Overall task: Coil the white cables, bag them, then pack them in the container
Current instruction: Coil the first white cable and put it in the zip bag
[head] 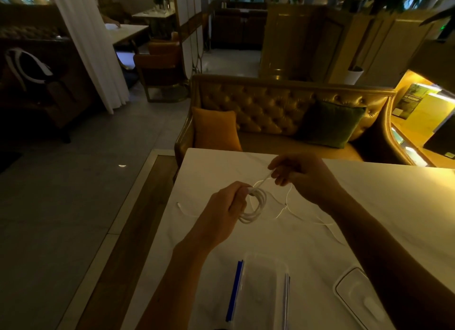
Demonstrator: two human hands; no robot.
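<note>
My left hand (pixel 227 208) grips a small coil of white cable (pixel 256 208) above the white table (pixel 369 206). My right hand (pixel 299 173) pinches the free end of that cable (pixel 264 179), held taut just up and right of the coil. Other thin white cables (pixel 307 217) lie loose on the table under and to the right of my hands, one end reaching left (pixel 181 206). Clear zip bags with a blue strip (pixel 235 290) lie near the front edge, over a clear container (pixel 266 280).
A clear container lid (pixel 359 297) lies at the front right, partly under my right forearm. Beyond the table stands a tufted gold sofa (pixel 270 108) with an orange cushion (pixel 215 130) and a green one (pixel 330 123). Floor drops off at the left.
</note>
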